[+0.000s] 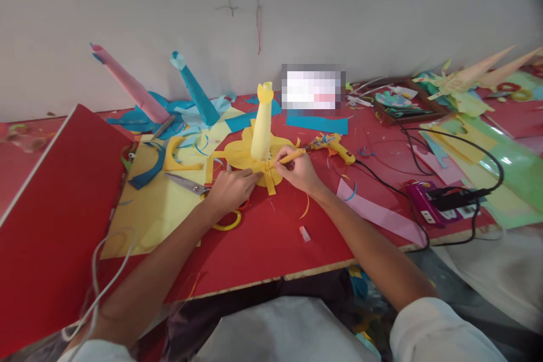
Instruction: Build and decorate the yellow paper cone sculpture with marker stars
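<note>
A pale yellow paper cone (262, 130) stands upright on a flower-shaped yellow paper base (237, 154), with yellow strips sticking out around its foot. My left hand (232, 188) lies over the left front of the base, fingers bent together and fingertips holding the paper down. Between the pinched fingers of my right hand (297, 169) is a slim yellow piece (292, 156), touching or close to the base in front of the cone; whether it is a pen or a paper strip I cannot tell. Scissors (186, 184) with yellow and red handles lie partly under my left hand.
A yellow glue gun (339, 148) lies to the right, its cord near a purple power box (430, 203). Pink (127, 82) and blue (197, 93) paper cones stand at the back left. A red board (63, 220) leans at left. A small eraser-like block (304, 233) lies in front.
</note>
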Motion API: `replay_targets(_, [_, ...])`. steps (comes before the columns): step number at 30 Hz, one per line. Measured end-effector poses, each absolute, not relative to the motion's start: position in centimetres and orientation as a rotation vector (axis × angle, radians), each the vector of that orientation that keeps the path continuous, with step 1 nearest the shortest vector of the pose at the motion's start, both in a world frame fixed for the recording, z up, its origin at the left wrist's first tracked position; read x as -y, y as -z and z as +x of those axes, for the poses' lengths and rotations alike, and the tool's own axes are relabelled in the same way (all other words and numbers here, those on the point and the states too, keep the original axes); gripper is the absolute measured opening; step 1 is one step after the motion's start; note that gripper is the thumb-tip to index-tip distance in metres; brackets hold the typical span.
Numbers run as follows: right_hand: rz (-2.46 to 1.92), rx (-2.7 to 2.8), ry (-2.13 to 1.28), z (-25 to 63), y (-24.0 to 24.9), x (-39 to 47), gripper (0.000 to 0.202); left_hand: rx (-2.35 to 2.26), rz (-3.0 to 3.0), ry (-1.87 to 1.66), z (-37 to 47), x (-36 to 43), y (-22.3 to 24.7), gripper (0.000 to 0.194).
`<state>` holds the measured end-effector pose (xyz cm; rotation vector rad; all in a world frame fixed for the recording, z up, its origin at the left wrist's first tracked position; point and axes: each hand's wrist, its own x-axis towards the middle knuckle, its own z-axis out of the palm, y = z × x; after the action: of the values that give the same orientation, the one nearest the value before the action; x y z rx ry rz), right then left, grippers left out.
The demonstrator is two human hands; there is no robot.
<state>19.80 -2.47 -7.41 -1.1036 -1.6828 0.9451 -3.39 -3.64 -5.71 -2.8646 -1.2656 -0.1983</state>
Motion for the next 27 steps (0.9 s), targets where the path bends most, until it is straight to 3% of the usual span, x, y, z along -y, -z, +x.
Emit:
replay_targets(8, [-1.126,1.767,-1.024,19.83,7.62,2.85,0.010,1.116,-2.872,0.373,-3.85,3.83,6.19,0.041])
replay_targets(27, [-1.123,1.791,-1.012,19.92,8.19,2.48,0.008,1.153,-2.941,0.264,-3.81,3.53,6.49,0.036])
